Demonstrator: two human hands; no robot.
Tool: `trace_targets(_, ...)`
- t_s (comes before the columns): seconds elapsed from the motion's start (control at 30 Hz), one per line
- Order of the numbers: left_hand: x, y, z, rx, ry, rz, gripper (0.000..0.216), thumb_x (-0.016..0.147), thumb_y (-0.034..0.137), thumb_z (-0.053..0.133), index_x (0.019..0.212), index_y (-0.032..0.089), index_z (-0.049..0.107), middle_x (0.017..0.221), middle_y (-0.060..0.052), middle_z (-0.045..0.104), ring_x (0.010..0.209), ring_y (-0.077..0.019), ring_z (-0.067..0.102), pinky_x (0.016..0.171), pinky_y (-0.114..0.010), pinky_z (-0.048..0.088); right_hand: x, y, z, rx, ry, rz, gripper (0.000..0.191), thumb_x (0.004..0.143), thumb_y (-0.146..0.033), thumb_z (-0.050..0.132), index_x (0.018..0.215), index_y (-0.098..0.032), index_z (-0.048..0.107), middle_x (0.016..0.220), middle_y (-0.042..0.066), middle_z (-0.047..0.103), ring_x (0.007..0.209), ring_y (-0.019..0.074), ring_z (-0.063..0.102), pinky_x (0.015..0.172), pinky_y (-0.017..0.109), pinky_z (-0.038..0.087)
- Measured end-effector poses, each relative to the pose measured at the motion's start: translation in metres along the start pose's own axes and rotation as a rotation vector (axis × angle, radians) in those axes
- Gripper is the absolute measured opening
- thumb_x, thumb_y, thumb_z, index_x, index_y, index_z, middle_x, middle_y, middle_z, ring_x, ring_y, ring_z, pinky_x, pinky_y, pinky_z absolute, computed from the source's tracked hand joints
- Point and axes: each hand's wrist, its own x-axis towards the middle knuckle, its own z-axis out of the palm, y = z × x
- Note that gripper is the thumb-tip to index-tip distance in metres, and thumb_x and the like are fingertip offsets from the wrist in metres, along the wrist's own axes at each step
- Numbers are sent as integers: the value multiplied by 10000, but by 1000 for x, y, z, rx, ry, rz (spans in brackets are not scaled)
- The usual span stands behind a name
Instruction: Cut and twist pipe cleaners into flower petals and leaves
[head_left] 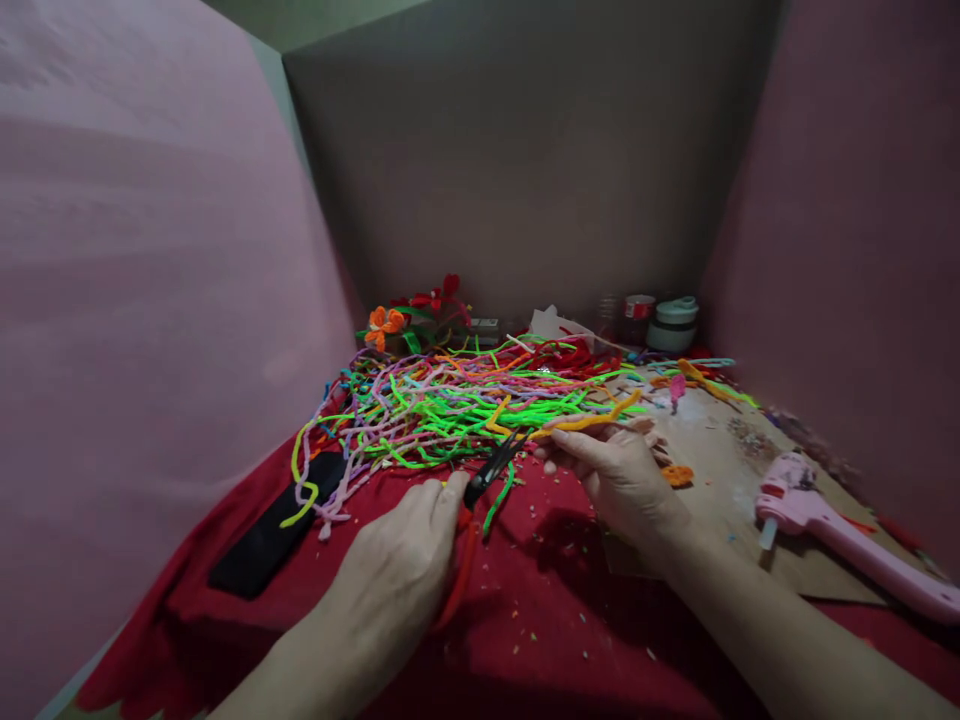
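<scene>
My left hand (409,550) is closed round the red handles of a pair of scissors (491,473). Their dark blades point up and to the right, reaching an orange-yellow pipe cleaner (581,424). That pipe cleaner is pinched between the thumb and fingers of my right hand (619,475), and one end sticks up past the hand. Whether the blades touch it I cannot tell. Behind both hands spreads a heap of pipe cleaners (450,405) in green, pink, purple and other colours. A short green piece (499,500) lies beside the blades.
A red cloth (555,640) with small scraps covers the table. On the right, a pink glue gun (825,520) rests on cardboard (720,480). A black strip (262,540) lies left. Behind stand an orange flower (385,326) and a pale green container (673,325). Panels enclose the sides and back.
</scene>
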Motion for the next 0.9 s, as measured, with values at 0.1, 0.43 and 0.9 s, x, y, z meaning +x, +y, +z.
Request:
trace_targets(0.1, 2, 6, 1, 46, -65, 16, 433, 787, 38, 314, 1209, 71, 406, 901, -128, 610, 778, -199, 602, 638, -309, 533, 0, 2, -1, 15, -18, 6, 112, 629, -210, 712, 695, -127, 675, 647, 48, 669, 583, 149, 617, 511, 246, 498)
trace_targets(0.43, 8, 11, 5, 64, -241, -45, 453, 786, 35, 338, 1228, 96, 420, 885, -115, 601, 740, -190, 598, 585, -288, 529, -1, 1, 0, 9, -16, 12, 91, 621, -206, 714, 671, -135, 687, 602, 36, 652, 542, 135, 599, 488, 243, 493)
trace_targets(0.9, 9, 9, 6, 32, -245, -54, 478, 791, 46, 328, 1259, 116, 395, 906, -111, 592, 756, -183, 585, 623, -286, 523, 1, 2, -1, 5, -17, 46, 111, 624, -221, 716, 678, -130, 686, 622, 41, 656, 556, 142, 607, 503, 251, 487)
